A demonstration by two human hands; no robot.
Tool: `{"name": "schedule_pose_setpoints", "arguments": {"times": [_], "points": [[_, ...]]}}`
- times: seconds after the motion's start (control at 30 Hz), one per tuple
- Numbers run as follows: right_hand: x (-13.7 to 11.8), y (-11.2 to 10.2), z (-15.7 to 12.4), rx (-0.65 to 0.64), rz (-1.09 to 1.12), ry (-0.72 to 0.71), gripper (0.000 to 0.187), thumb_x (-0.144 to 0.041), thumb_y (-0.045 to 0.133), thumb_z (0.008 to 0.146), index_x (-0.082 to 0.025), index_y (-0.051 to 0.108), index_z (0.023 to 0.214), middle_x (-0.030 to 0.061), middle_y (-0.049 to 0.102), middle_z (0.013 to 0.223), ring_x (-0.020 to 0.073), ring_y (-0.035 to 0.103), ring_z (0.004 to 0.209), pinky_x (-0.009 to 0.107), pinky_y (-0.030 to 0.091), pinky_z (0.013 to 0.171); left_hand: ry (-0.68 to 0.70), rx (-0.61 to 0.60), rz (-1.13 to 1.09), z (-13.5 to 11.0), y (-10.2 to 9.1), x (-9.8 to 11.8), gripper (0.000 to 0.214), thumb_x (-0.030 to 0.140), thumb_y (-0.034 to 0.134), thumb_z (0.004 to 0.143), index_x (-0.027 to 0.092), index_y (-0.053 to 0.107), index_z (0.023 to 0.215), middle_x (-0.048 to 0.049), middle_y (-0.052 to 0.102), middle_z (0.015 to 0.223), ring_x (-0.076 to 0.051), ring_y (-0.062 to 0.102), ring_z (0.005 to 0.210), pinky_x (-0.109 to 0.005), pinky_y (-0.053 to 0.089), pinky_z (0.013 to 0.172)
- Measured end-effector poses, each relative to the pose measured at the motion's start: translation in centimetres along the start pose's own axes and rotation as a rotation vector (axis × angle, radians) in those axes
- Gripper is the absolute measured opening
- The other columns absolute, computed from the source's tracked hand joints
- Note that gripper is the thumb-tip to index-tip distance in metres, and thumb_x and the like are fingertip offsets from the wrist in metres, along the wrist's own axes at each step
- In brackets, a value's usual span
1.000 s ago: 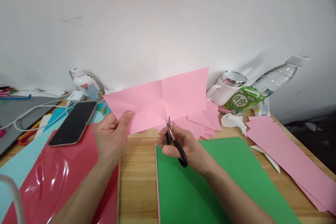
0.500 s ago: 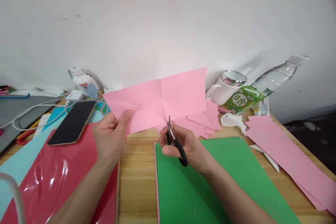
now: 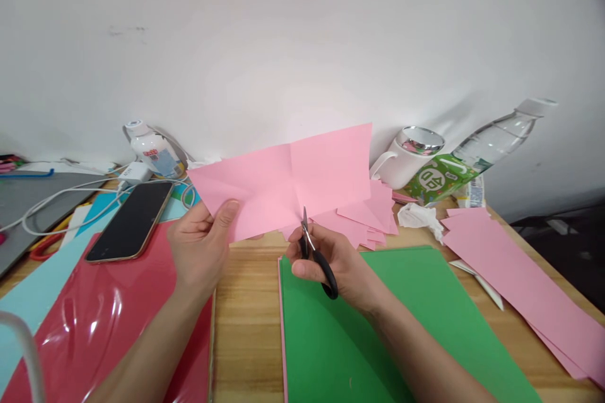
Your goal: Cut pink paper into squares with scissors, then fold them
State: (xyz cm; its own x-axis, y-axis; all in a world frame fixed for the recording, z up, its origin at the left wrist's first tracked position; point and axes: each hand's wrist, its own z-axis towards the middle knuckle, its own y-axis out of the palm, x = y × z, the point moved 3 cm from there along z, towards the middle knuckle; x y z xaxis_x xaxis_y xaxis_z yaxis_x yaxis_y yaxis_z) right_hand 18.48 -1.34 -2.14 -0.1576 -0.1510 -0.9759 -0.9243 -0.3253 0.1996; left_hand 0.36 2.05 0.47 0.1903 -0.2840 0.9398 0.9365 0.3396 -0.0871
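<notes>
My left hand (image 3: 201,249) pinches the lower left edge of a creased pink sheet of paper (image 3: 283,179) and holds it up above the wooden desk (image 3: 246,302). My right hand (image 3: 338,264) grips small black-handled scissors (image 3: 314,255). The blades point up and meet the sheet's bottom edge at its middle crease. Behind my right hand lies a pile of cut pink pieces (image 3: 371,217).
A green sheet (image 3: 378,327) lies under my right forearm, a glossy red pad (image 3: 104,321) with a phone (image 3: 131,220) on the left. At the back stand a small bottle (image 3: 154,151), white mug (image 3: 406,157), green carton (image 3: 437,179) and water bottle (image 3: 501,135). Long pink strips (image 3: 520,283) lie right.
Almost nothing differs; the scissors' blades sit slightly lower against the sheet's bottom edge than a second ago, and both hands keep their grip.
</notes>
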Motion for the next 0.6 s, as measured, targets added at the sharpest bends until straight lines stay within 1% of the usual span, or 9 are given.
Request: {"name": "schedule_pose_setpoints", "arguments": {"times": [0.1,0.27,0.47,0.6], "points": [[0.01,0.00,-0.03,0.004,0.000,-0.004,0.037,-0.042,0.076,0.062,-0.020,0.053,0.082,-0.0019,0.054,0.073,0.0112,0.052,0.066,0.027,0.043,0.067,-0.004,-0.006,0.015,-0.04,-0.02,-0.07,0.014,0.035,0.065,0.074,0.026,0.069,0.083,0.0041,0.068,0.075,-0.015,0.058,0.070,-0.022,0.046,0.057],[0.16,-0.08,-0.08,0.005,0.020,-0.004,0.037,-0.038,0.077,0.062,-0.019,0.054,0.084,-0.0010,0.055,0.076,0.0116,0.053,0.069,0.028,0.044,0.069,-0.028,-0.020,-0.016,-0.08,0.05,-0.18,0.016,0.037,0.064,0.075,0.025,0.069,0.083,0.0028,0.067,0.079,-0.015,0.057,0.071,-0.022,0.046,0.058],[0.23,-0.11,-0.04,0.012,0.046,0.018,0.039,-0.037,0.078,0.060,-0.020,0.055,0.086,-0.0005,0.056,0.079,0.0123,0.055,0.072,0.029,0.044,0.071,-0.018,-0.001,0.003,-0.10,0.02,0.14,0.014,0.035,0.065,0.075,0.026,0.070,0.084,0.0035,0.067,0.078,-0.014,0.056,0.070,-0.022,0.045,0.058],[0.24,-0.12,-0.08,0.008,0.055,0.019,0.039,-0.035,0.078,0.060,-0.019,0.055,0.087,-0.0005,0.056,0.080,0.0119,0.054,0.072,0.028,0.044,0.072,-0.008,-0.018,-0.031,-0.07,0.06,0.00,0.013,0.033,0.065,0.075,0.028,0.070,0.085,0.0041,0.068,0.081,-0.013,0.056,0.072,-0.021,0.045,0.060]]}}
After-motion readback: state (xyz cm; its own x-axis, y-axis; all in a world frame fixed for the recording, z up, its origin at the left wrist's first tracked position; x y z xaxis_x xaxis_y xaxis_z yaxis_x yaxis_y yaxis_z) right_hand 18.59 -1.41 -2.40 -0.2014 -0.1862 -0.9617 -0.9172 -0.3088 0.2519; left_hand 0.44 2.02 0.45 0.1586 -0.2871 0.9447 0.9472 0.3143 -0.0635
